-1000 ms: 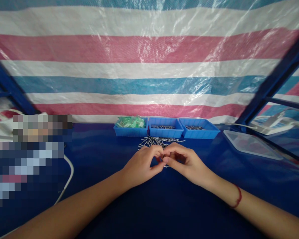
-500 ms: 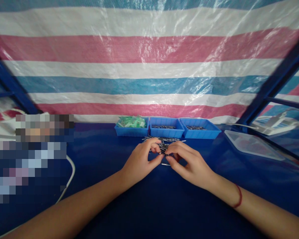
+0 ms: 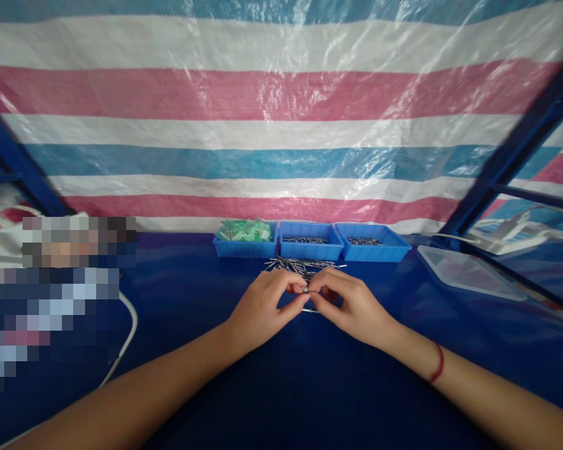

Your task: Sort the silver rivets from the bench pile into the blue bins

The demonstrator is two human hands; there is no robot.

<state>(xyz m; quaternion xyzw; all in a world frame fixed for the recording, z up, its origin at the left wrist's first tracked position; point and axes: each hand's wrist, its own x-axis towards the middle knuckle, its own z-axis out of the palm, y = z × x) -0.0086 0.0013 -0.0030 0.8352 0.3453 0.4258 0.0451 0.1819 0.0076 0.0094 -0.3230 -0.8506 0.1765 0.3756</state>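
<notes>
From where I stand, the left hand [image 3: 263,306] pinches a small metal piece [image 3: 304,289] between thumb and fingers, just above the table [image 3: 291,387] and on the near side of a pile of metal pins [image 3: 304,265]. The right hand [image 3: 361,306] has its thumb and forefinger drawn in at the piece's right; I cannot tell whether they grip it or only touch it.

For such fine fingertip work, I'd keep the pinch light and the wrists low and level, and turn the piece so the fingers don't hide it.

A loose pin [image 3: 310,310] lies just under the fingertips, easily brushed by a thumb. On the far side, the walls of the left tray [image 3: 246,250], middle tray [image 3: 309,251] and right tray [image 3: 378,253] stand close behind the pile, so reaching forward looks tight. The roomier way seems to be toward the near side, between the forearms.
</notes>
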